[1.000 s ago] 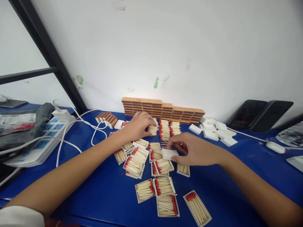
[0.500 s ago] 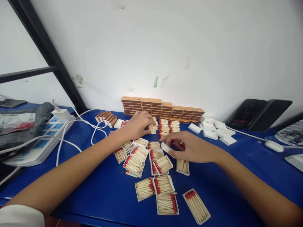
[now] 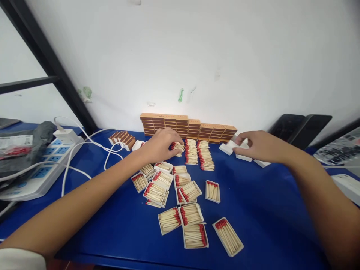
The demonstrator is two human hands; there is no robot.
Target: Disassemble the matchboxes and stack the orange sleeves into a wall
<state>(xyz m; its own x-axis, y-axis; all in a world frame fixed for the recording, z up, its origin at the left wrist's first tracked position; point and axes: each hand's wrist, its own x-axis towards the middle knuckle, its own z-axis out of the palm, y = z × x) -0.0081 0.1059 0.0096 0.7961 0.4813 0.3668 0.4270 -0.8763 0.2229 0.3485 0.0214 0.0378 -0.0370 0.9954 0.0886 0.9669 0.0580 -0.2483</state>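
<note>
My left hand (image 3: 161, 144) curls its fingers and thumb round the end of the left pile of matches (image 3: 178, 149). Two more rows of red-tipped matches (image 3: 191, 153) lie just to its right. At the right, my right hand (image 3: 257, 146) reaches into a cluster of white matchbox trays (image 3: 244, 158). Its thumb and fingertips close on one white tray (image 3: 232, 144); part of the grip is hidden. Nearer me, several open trays full of matches (image 3: 168, 220) lie spread and partly stacked on the blue table (image 3: 118, 232).
A wall of stacked brown matchboxes (image 3: 188, 125) stands along the back. More matchboxes (image 3: 123, 139) sit at left, beside white cables (image 3: 84, 142) and a power strip (image 3: 50, 161). Two dark phone-like devices (image 3: 302, 129) lean at the back right.
My right hand has carried a white tray from beside the match rows to the tray cluster at right. My left hand stays at the left match pile. The view has shifted slightly.
</note>
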